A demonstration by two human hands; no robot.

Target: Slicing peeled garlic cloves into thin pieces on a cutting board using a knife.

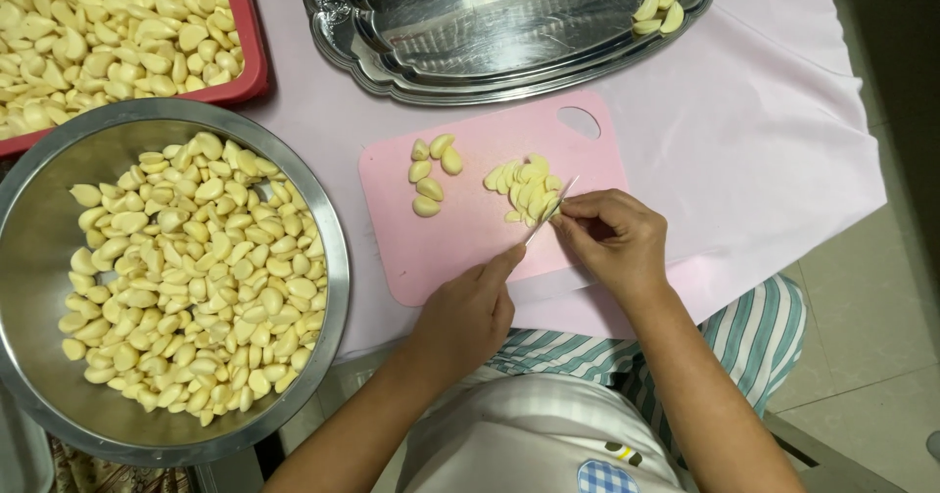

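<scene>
My left hand (468, 315) grips a small knife (550, 209), index finger stretched along its back. The thin blade points up and right into a pile of sliced garlic (524, 187) on a pink cutting board (460, 238). With fingers curled, my right hand (612, 238) rests at the pile's right edge, fingertips touching the blade tip and pressing on a piece I cannot see clearly. Several whole peeled cloves (429, 172) lie to the left of the slices.
A steel bowl (333, 248) full of peeled garlic cloves stands at the left. A red tray (250, 57) of more cloves is at the top left. A silver platter (509, 52) holding a few cloves (658, 11) lies beyond the board. A pale pink cloth (764, 140) covers the table.
</scene>
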